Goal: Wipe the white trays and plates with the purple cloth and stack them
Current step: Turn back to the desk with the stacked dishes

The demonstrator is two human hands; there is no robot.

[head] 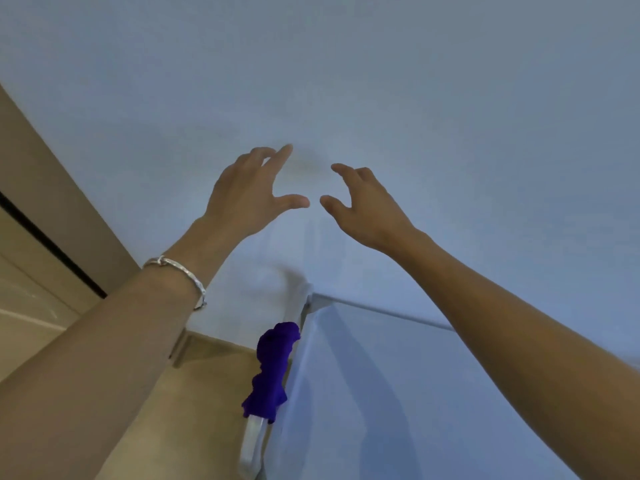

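Left hand [249,199] up in front of a white wall [346,64], fingers spread wide and a little bent, thumb out to the side. Holds nothing. Right hand [367,209] just beside it, at nearly the same height, fingers loosely bent, thumb out toward the left thumb. Holds nothing too. Thumb tips close together but not touching. Cannot tell if any fingertip touches the wall. Silver bracelet [180,275] round the left wrist.

Purple cloth [272,368] well below both hands, about under the gap between them. Bunched up and hanging on a pale handle [254,445]. Touched by neither hand. Handle along the edge of a white cupboard [381,393], below the right arm. Tan panels [41,202] with a dark gap off to the outer side of the left arm.
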